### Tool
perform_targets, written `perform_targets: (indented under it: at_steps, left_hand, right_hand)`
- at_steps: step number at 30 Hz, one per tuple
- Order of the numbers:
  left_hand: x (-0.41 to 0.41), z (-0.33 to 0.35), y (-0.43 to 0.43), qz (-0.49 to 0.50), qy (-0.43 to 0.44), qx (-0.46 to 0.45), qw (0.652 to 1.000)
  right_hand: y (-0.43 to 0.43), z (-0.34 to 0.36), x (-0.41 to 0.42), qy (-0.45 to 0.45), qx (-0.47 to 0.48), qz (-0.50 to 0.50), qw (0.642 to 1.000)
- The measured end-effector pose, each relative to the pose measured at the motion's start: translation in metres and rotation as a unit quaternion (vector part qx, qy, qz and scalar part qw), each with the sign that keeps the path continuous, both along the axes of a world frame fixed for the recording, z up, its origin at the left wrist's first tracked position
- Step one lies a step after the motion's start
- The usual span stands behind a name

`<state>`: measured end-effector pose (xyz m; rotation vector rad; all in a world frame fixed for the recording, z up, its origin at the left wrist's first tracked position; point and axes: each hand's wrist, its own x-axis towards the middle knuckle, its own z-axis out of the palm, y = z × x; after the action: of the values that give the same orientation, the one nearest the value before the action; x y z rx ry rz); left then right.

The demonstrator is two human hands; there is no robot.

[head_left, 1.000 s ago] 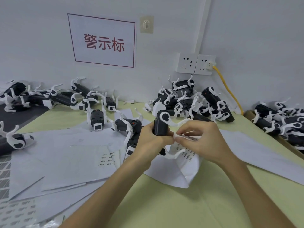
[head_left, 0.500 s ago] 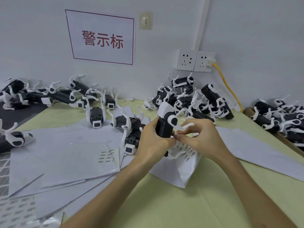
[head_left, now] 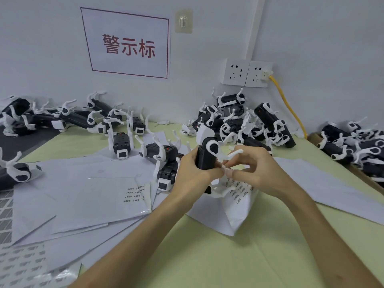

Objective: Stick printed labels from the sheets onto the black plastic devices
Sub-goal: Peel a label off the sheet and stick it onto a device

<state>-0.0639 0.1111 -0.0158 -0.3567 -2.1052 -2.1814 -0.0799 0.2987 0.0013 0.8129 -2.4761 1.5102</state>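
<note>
Green table point(head_left: 207, 256) fills most of view. White label sheets point(head_left: 93, 196) spread over left half, and one crumpled sheet point(head_left: 234, 204) sits right under hands. Heap of black devices point(head_left: 239, 123) with white legs sits against back wall, more far left and right. Left hand point(head_left: 193, 175) wrapped round one device point(head_left: 204, 156), upright above crumpled sheet. Right hand point(head_left: 255, 169) thumb and forefinger pinched on tiny whitish label point(head_left: 226, 167) at device's lower side.

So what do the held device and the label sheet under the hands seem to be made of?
Held device: looks like moulded plastic, matte black body with smooth white limbs, going by uniform colour and rounded edges. Label sheet: probably glossy coated paper, since it creases, curls up and shows sheen.
</note>
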Motion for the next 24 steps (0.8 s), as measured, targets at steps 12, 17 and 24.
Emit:
perform_targets:
  at_steps: [12,17,24]
  left_hand:
    - [-0.0038,-0.0082,0.0027,0.002,-0.004,-0.013,1.0]
    - [-0.0054,-0.0083,0.0013,0.005,-0.013,-0.014,1.0]
    - [-0.0009,-0.006,0.0041,0.013,-0.012,-0.018,1.0]
  right_hand:
    - [-0.0031,-0.0028,0.0012,0.05,0.013,-0.055,0.997]
    - [-0.006,-0.0018,0.003,0.072,0.029,-0.069,0.995]
    - [-0.0068,-0.001,0.0036,0.103,0.041,-0.115,0.987]
